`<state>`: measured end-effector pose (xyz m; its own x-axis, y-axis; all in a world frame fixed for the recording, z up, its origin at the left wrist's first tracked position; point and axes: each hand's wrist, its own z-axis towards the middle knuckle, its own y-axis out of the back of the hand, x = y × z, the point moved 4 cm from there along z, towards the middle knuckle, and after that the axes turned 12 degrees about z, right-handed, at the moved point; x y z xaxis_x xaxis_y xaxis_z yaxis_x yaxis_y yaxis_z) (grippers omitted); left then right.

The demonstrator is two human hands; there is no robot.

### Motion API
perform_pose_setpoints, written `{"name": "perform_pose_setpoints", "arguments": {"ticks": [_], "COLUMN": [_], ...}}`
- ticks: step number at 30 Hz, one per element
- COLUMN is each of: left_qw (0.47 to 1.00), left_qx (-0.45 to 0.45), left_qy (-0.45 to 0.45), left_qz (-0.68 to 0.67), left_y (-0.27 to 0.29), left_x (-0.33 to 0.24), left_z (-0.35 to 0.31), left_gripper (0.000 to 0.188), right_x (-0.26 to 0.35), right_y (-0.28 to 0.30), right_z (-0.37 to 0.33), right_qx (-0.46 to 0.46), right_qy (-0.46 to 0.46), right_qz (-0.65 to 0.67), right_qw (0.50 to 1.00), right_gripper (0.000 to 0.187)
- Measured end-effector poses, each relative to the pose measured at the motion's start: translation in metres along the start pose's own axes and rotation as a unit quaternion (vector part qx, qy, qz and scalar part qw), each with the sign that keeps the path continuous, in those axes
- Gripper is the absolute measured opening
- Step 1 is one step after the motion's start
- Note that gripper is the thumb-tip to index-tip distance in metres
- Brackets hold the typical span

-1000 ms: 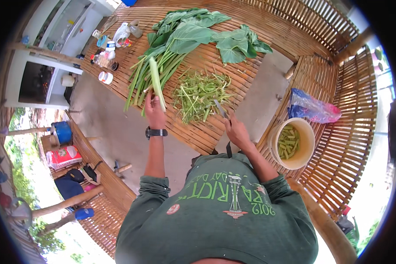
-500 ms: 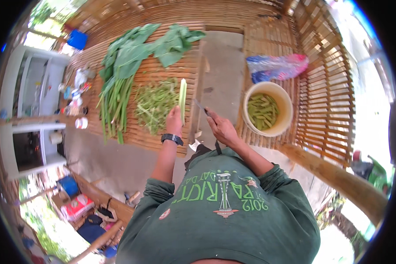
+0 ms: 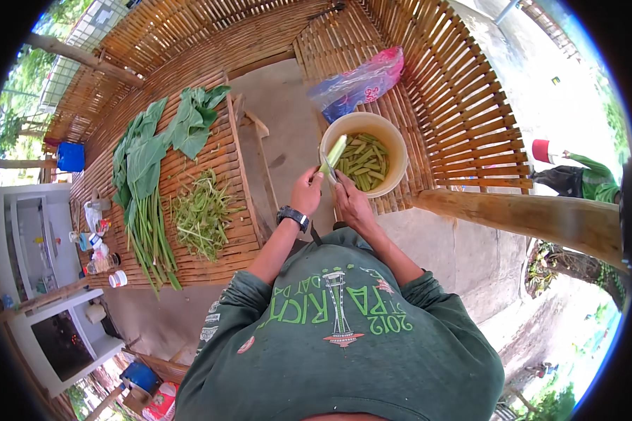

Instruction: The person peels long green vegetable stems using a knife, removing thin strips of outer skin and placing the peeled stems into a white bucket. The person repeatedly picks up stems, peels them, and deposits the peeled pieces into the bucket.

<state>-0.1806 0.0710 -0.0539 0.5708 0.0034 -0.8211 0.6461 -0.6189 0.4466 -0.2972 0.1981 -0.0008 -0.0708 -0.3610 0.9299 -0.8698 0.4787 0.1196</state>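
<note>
Wrapped round a peeled pale green stalk, my left hand is at the near left rim of a cream bucket. The stalk's upper end leans over the bucket's mouth. My right hand is closed on a knife, most of whose handle is hidden by the fingers; its blade lies against the stalk. Cut green stalk pieces lie inside the bucket. On the bamboo table to the left are a heap of green peelings and a bundle of long stalks with large leaves.
The bucket stands on a bamboo bench beside a pink and blue plastic bag. A slatted bamboo rail and a thick pole border the right. Jars and bottles sit at the left end of the bamboo table.
Both hands have come together at the bucket, the left one moving right with the stalk from beside the peelings. The knife now touches the stalk. The view has turned toward the right.
</note>
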Motion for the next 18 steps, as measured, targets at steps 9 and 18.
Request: {"name": "perform_pose_setpoints", "arguments": {"ticks": [9, 18], "left_qw": [0.961, 0.974], "left_qx": [0.154, 0.062], "left_qy": [0.113, 0.109], "left_qz": [-0.199, -0.189], "left_y": [-0.034, -0.040], "left_x": [-0.011, -0.002], "left_z": [0.021, 0.042], "left_gripper": [0.050, 0.042], "right_x": [-0.128, -0.054], "right_y": [0.050, 0.025], "right_z": [0.062, 0.001], "right_qx": [-0.121, -0.048], "right_qy": [-0.044, 0.070], "right_qz": [0.052, -0.004], "right_qw": [0.990, 0.996], "right_gripper": [0.041, 0.043]}}
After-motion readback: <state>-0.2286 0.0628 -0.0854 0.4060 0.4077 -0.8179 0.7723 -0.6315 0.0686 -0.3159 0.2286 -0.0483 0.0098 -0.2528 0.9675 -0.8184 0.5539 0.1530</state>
